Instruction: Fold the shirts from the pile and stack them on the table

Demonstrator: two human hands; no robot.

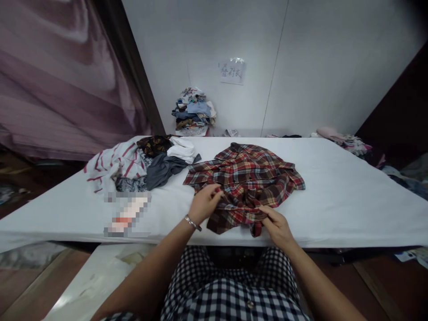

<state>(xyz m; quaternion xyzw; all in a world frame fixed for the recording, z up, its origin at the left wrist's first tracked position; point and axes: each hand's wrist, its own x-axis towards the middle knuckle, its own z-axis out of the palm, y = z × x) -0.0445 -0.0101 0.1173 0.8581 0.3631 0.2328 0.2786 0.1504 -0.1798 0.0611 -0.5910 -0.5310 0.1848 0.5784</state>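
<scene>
Two hands pinch the plaid shirt (245, 180) on a white table (351, 196): left hand (204, 203), right hand (276, 225). Behind it, perhaps clothes (194, 109) piled against the wall (301, 58).

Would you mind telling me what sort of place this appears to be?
Probably a clothes-sorting or folding workroom: a long white-covered table holds a plaid shirt under both hands, a heap of mixed garments lies beside it, and another clothes pile sits against the wall.
</scene>
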